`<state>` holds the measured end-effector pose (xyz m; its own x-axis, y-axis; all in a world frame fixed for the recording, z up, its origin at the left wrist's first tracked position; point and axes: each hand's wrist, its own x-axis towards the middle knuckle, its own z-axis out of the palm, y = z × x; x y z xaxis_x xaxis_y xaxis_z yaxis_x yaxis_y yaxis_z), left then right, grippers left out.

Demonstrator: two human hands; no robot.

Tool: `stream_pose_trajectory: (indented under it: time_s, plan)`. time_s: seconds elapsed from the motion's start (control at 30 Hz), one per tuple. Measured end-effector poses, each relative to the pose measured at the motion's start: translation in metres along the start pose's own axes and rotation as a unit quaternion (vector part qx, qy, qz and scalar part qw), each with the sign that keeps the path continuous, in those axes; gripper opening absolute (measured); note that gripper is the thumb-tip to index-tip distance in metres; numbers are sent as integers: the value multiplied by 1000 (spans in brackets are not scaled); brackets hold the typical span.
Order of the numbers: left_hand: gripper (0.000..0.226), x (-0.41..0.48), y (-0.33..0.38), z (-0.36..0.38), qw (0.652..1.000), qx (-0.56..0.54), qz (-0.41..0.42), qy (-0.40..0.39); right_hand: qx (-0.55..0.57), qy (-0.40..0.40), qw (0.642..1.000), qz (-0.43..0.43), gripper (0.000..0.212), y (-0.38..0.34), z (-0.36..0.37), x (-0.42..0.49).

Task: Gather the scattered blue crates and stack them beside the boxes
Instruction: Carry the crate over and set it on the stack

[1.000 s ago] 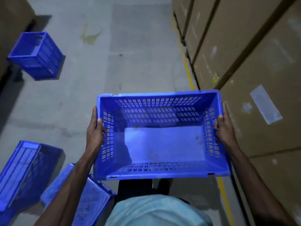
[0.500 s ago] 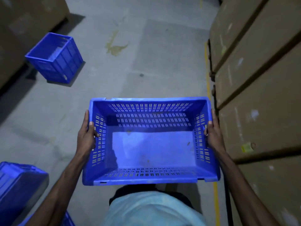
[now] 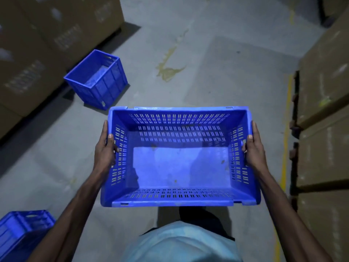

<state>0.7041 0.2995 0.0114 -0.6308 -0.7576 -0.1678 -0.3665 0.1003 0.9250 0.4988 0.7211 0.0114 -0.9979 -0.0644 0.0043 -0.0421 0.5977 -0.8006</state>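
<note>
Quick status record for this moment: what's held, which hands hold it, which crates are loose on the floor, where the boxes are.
held: blue crate, empty, open side up, off the floor
left hand: grips the crate's left end wall, thumb over the rim
right hand: grips the right end wall, thumb over the rim
loose crates: small crate upright on the floor by the left boxes; third crate at the bottom-left edge, partly out of frame
right boxes: stacked behind a yellow floor line
crate stack: none in view

Left hand (image 3: 104, 152), right hand (image 3: 254, 150) — both gripping the crate (image 3: 179, 163).
</note>
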Motion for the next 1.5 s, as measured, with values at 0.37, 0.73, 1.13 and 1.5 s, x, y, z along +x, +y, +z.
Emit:
stream_pose_trajectory:
  time_s: [0.37,0.73,1.13,1.5]
  plan:
    - [49,239,96,45,992,-4,-33,124,23,-118,992,-50,48,-127,150,336]
    - [47,508,84,25,969,-58,-95,219,21,-208,970,-126,50,-256,386,578]
    - [42,764,120,-60,940,-72,-125,310,17,-326,935,-136,46,-442,642,770]
    - [48,932,68,-85,889,6,-237,393,-20,-448,876,-177,55,-547,899,900]
